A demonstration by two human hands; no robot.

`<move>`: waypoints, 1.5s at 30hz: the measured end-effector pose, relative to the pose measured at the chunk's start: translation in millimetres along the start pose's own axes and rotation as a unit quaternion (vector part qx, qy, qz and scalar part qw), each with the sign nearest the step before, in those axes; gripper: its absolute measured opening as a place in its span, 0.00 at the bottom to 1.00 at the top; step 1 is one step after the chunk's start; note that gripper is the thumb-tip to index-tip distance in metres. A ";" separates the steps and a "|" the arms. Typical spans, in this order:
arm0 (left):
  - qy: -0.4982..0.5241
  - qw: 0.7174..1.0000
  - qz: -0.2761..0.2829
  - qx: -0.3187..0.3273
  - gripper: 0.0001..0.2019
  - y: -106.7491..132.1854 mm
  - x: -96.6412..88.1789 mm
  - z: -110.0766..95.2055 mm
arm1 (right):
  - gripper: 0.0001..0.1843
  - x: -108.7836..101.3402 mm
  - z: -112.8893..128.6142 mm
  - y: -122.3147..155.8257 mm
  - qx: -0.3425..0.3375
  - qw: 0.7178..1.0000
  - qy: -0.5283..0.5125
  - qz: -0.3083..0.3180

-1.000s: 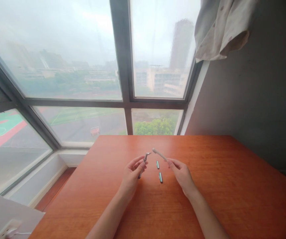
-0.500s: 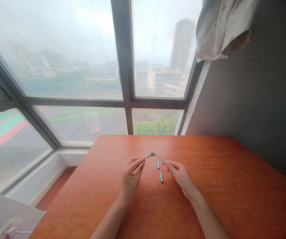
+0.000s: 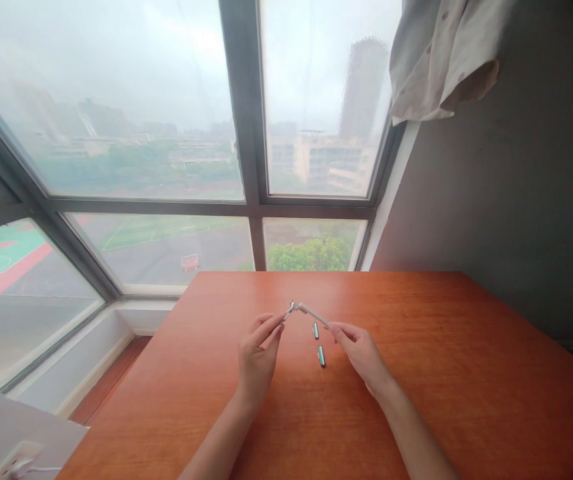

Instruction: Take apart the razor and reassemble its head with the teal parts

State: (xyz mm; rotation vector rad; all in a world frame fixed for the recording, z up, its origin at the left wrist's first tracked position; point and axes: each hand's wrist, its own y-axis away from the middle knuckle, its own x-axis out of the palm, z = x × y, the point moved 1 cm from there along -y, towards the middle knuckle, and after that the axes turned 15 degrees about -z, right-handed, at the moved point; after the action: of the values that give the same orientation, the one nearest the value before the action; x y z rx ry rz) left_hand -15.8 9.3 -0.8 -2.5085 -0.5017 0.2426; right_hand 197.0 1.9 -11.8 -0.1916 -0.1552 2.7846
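My left hand [image 3: 259,357] pinches the handle of a silver razor [image 3: 290,311], its small metal head angled up and to the right. In my right hand [image 3: 361,350], thumb and fingers close on the end of a thin pale toothbrush [image 3: 315,316]. The brush slants up to the left, and its head is right beside the razor's head; whether they touch is hard to tell. On the table below lie two small green-and-black razor cartridges [image 3: 321,356], one behind the other, between my hands.
The reddish-brown wooden table [image 3: 441,373] reaches to a large window [image 3: 156,133] at the back. A grey wall [image 3: 491,200] and a hanging pale cloth [image 3: 441,67] are on the right. A wall socket with a white plug [image 3: 21,465] sits at the lower left.
The razor has shifted slightly left with my left hand. Its head, overlapping the toothbrush head before, now sits at the brush's tip. My right hand has barely moved, and the cartridges lie still.
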 end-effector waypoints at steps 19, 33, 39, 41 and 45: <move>0.040 0.999 0.037 -0.007 0.11 3.6 4.9 0.4 | 0.25 0.1 2.6 2.2 0.011 1.000 0.007 0.004; 0.068 0.995 0.031 -0.060 0.11 4.6 6.1 -5.9 | 0.24 1.7 10.2 5.1 0.013 1.000 -0.002 0.008; 0.081 0.994 0.002 -0.080 0.12 2.1 4.0 -4.2 | 0.26 3.0 11.4 6.3 0.021 0.999 -0.003 0.028; 0.091 0.992 -0.003 -0.089 0.12 1.9 4.1 -3.1 | 0.26 3.2 11.4 6.3 0.022 0.999 -0.005 0.032; 0.102 0.989 0.019 -0.103 0.12 2.7 6.1 -3.7 | 0.26 2.7 10.3 5.7 0.022 0.999 -0.012 0.026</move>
State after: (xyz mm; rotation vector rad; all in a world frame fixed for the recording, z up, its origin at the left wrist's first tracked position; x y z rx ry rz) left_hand -8.4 7.8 0.4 -2.7068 -0.4129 -0.0555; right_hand 191.1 -3.3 -2.7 -0.1526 -0.0968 2.8401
